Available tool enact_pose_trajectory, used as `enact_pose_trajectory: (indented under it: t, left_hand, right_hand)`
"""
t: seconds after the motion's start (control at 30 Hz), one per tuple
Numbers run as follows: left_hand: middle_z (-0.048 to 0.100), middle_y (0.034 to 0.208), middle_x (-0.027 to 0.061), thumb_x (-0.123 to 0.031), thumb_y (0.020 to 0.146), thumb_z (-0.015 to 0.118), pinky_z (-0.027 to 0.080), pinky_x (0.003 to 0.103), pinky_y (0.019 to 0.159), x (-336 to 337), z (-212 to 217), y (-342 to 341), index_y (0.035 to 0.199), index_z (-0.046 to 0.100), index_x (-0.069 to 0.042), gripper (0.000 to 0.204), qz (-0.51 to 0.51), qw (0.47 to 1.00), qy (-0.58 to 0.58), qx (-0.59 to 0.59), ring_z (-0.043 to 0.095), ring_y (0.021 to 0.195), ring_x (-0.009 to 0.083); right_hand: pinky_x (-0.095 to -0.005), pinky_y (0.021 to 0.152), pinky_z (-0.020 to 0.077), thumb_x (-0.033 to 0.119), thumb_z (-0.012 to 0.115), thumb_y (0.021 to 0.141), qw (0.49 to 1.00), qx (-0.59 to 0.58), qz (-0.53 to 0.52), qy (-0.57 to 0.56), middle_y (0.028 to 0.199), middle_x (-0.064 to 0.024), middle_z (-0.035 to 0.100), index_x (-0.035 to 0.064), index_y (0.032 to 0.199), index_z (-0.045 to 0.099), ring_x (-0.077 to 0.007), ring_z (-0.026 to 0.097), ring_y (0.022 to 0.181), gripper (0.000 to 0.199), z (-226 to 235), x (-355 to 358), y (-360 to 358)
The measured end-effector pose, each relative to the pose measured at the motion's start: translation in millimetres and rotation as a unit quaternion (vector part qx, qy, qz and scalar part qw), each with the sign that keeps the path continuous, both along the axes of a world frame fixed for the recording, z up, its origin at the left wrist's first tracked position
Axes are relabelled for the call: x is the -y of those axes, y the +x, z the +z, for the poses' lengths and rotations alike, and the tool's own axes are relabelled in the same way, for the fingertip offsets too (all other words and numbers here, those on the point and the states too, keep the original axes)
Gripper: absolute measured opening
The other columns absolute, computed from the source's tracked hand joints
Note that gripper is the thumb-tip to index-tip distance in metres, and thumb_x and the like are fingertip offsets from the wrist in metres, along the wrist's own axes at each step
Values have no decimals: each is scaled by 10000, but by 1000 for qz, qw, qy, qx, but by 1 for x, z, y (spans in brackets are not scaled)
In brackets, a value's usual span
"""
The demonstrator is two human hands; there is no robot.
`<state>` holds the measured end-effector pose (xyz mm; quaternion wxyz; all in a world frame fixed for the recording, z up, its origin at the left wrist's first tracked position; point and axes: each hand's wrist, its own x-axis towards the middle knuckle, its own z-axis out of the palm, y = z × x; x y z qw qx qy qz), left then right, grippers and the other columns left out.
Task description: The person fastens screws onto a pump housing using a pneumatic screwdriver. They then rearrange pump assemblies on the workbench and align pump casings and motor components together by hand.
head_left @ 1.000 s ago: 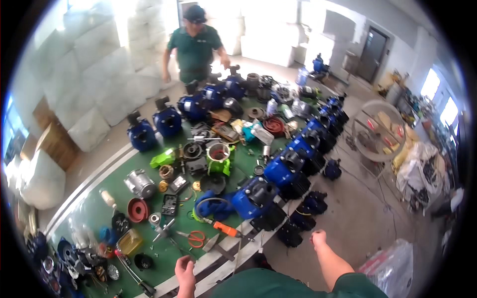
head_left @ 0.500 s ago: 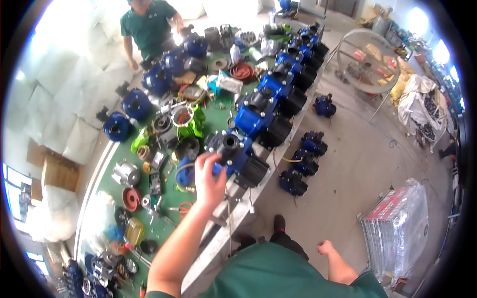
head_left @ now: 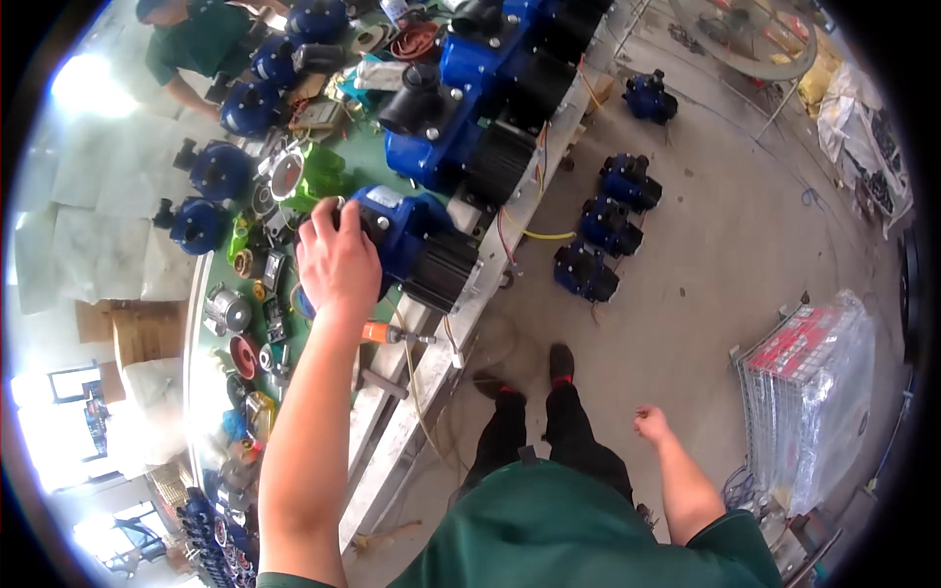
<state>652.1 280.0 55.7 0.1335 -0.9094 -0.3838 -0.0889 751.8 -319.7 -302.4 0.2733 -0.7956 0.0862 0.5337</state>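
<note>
My left hand (head_left: pixel 338 257) is on the nearest blue pump (head_left: pixel 400 227) at the edge of the green workbench. Its fingers are curled over the black port at the pump's left end, which they partly hide. The pump's black finned motor (head_left: pixel 443 269) points right, toward the bench edge. Well apart from the bench, my right hand (head_left: pixel 651 423) hangs over the floor with its fingers loosely curled in; nothing shows in it. An orange-handled tool (head_left: pixel 382 333) lies below the held pump, beside my left forearm.
More blue pumps (head_left: pixel 426 127) line the bench edge, wires dangling. Several pumps (head_left: pixel 610 225) stand on the floor. A wrapped wire cage (head_left: pixel 799 392) is at right. Across the bench, a person in a green shirt (head_left: pixel 201 44) leans over. Green casings (head_left: pixel 314 174) and loose parts cover the bench.
My view has shifted closer to the near pump. My left hand has gone from a raised position with spread fingers to curling over its port. The person opposite now leans lower.
</note>
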Motion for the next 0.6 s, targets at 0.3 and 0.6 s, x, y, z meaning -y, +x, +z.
enact_pose_trajectory:
  t: [0.3,0.6]
  left_hand:
    - [486,1343,127,-110,784,610,440,444,1011,-1,5,-2,1334,515,-108,558,-41,999,-10,21,509,1192,347]
    - [506,1343,196,66,772,581,334,454,1120,71,-21,-125,1339,503,-30,580,-167,927,-91,323,463,1274,379]
  right_hand:
    - [-381,868,555,78,650,773,984,54,155,-74,1043,-163,725,8,1156,678,-297,697,977,390,-22,31,-5]
    - [-354,608,561,31,590,807,997,80,-22,1,926,-137,707,-36,1193,639,-205,681,734,395,42,79,-62]
